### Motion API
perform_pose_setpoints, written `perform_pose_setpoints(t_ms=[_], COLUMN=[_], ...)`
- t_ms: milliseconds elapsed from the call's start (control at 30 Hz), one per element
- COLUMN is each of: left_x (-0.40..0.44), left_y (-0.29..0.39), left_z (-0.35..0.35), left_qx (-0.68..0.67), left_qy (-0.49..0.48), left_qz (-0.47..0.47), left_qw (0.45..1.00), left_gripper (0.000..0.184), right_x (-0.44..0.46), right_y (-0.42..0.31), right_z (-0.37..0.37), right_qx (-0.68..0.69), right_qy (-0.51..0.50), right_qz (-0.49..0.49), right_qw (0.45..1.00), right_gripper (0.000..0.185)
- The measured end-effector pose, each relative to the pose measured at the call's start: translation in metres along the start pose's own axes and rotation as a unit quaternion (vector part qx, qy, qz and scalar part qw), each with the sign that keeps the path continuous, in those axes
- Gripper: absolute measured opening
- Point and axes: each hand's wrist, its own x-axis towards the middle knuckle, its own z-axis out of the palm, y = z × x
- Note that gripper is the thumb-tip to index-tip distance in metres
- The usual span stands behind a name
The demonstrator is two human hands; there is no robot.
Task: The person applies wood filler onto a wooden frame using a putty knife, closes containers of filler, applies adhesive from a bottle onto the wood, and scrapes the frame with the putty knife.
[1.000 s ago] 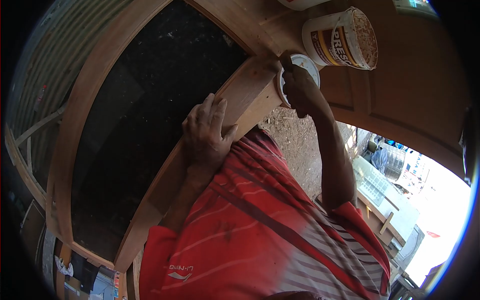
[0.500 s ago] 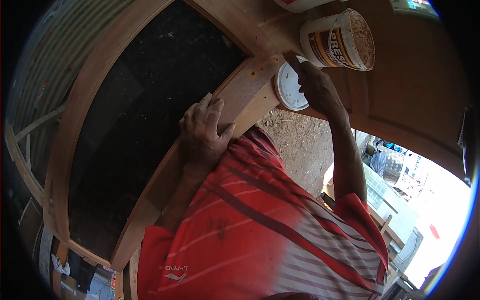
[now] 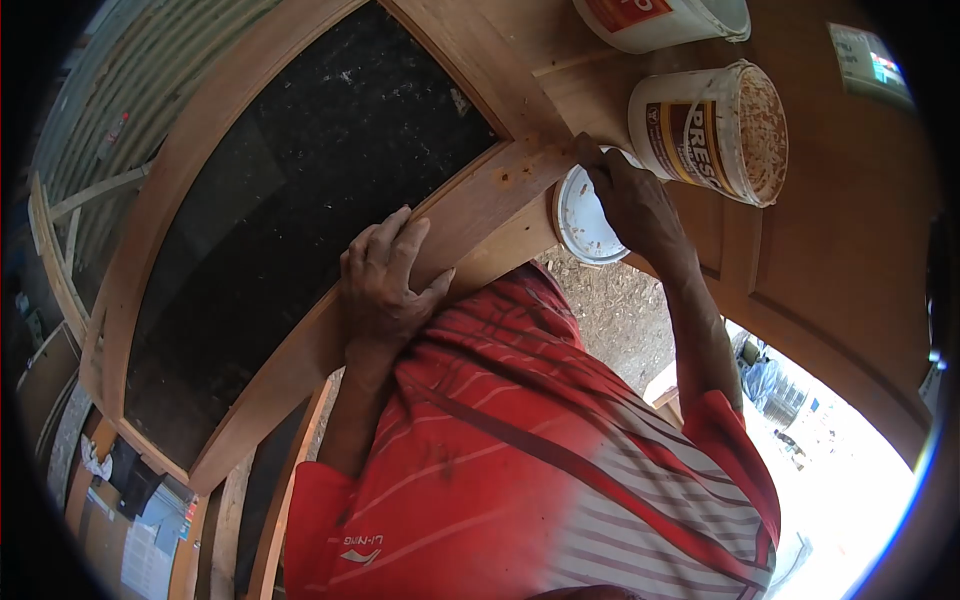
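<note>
My left hand (image 3: 385,285) rests on the wooden rail (image 3: 470,215) of a framed dark panel (image 3: 300,190), its fingers apart and the thumb toward my shirt. My right hand (image 3: 640,210) is closed round a small flat tool, mostly hidden by the fingers, near the frame's corner joint. Brownish spots mark the wood beside that joint. Partly under my right hand lies a white round lid (image 3: 585,215) with brown smears. Just beyond it, a white bucket (image 3: 690,130) with a brown and yellow label has a crusted, speckled surface at its opening.
Another white bucket (image 3: 660,20) stands at the top edge. A brown panelled door (image 3: 840,230) spreads to the right. Corrugated sheeting (image 3: 150,110) is at the upper left. Below the lid, the ground (image 3: 620,315) is covered in shavings.
The view has shifted, bringing more of the second bucket in. My right hand has moved back toward the frame's corner after lifting over the lid. My left hand stays on the rail.
</note>
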Motion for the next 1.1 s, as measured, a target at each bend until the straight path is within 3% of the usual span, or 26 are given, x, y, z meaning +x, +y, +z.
perform_pose_setpoints(t_ms=[33, 133, 233, 333, 433, 533, 600, 633, 733, 867, 967, 1100], left_x=[0.000, 0.004, 0.006, 0.007, 0.008, 0.006, 0.008, 0.006, 0.006, 0.004, 0.003, 0.003], left_y=[0.001, 0.003, 0.006, 0.009, 0.011, 0.011, 0.009, 0.009, 0.011, 0.010, 0.010, 0.007], left_z=[0.000, -0.002, 0.000, 0.000, 0.000, 0.001, 0.002, 0.001, 0.001, 0.001, 0.002, 0.006], left_qx=[0.002, 0.024, 0.036, 0.035, 0.035, 0.039, 0.032, 0.027, 0.021, 0.022, 0.015, -0.002], left_qy=[0.000, -0.008, -0.014, -0.013, -0.010, 0.001, 0.006, 0.002, 0.004, 0.003, 0.005, 0.014], left_qz=[-0.006, -0.007, -0.018, -0.027, -0.035, -0.028, -0.028, -0.030, -0.037, -0.034, -0.038, -0.039], left_qw=[1.000, 1.000, 0.999, 0.999, 0.999, 0.999, 0.999, 0.999, 0.999, 0.999, 0.999, 0.999], left_gripper=[0.077, 0.080, 0.081, 0.081, 0.082, 0.083, 0.084, 0.085, 0.086, 0.087, 0.086, 0.084], right_x=[0.003, 0.022, 0.051, 0.067, 0.067, 0.069, 0.052, 0.042, 0.022, 0.019, 0.017, 0.015], right_y=[0.004, 0.021, 0.010, 0.008, 0.008, 0.034, 0.045, 0.025, -0.004, -0.006, -0.010, -0.018], right_z=[-0.002, -0.018, -0.046, -0.056, -0.052, -0.036, -0.004, -0.011, -0.008, 0.000, 0.003, 0.001], right_qx=[-0.018, -0.085, -0.121, -0.170, -0.073, -0.012, 0.061, 0.070, 0.067, 0.022, -0.049, -0.062], right_qy=[-0.018, -0.043, -0.166, -0.202, -0.207, -0.249, -0.247, -0.278, -0.114, -0.057, -0.079, -0.076], right_qz=[-0.006, -0.140, -0.121, -0.137, -0.097, -0.134, -0.259, -0.200, -0.192, -0.186, -0.132, -0.129], right_qw=[1.000, 0.986, 0.971, 0.955, 0.971, 0.959, 0.932, 0.937, 0.973, 0.981, 0.987, 0.987], right_gripper=[0.032, 0.029, 0.028, 0.028, 0.030, 0.033, 0.034, 0.041, 0.033, 0.032, 0.032, 0.031])
